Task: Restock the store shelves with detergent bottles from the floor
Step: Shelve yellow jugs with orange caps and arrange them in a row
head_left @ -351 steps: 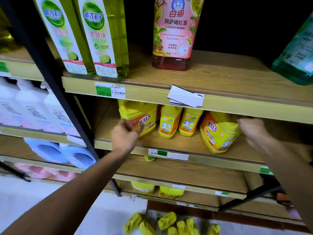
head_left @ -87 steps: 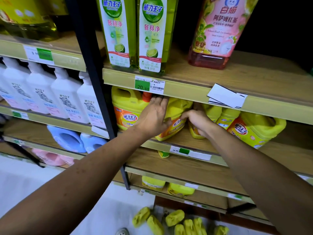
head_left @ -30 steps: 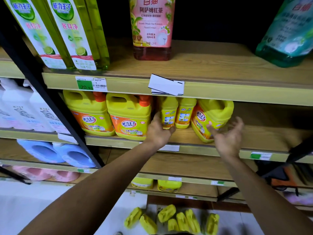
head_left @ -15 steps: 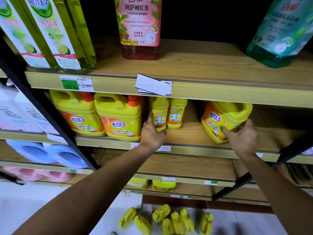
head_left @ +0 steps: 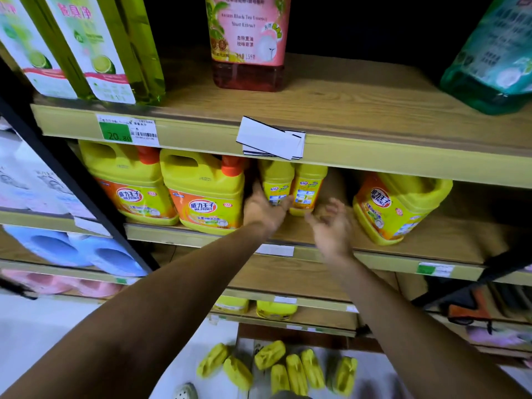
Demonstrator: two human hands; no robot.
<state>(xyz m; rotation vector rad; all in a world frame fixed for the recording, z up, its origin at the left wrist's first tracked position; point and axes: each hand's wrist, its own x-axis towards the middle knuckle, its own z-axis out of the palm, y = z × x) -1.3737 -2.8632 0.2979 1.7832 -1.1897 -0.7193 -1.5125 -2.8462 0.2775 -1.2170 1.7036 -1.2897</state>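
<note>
On the middle wooden shelf (head_left: 449, 240) two big yellow jugs (head_left: 207, 194) with orange caps stand side by side at the left. Right of them stand two small yellow bottles (head_left: 308, 185). My left hand (head_left: 263, 210) wraps the base of the left small bottle (head_left: 277, 180), thumb across its front. A third big yellow jug (head_left: 397, 205) stands tilted further right, untouched. My right hand (head_left: 331, 223) hovers between the small bottles and that jug, fingers spread, holding nothing. Several yellow detergent bottles (head_left: 276, 367) lie on the floor below.
The shelf above carries tall green bottles (head_left: 126, 53), a pink bottle (head_left: 247, 47) and a teal bottle (head_left: 489, 67); a loose white tag (head_left: 270, 138) hangs on its edge. White bottles (head_left: 34, 180) and blue ones (head_left: 72, 249) fill the left bay. Two yellow bottles (head_left: 275, 309) stand on a low shelf.
My right hand has let go of the right-hand jug and moved left toward the small bottles. My left hand stays at the left small bottle. The view has come closer.
</note>
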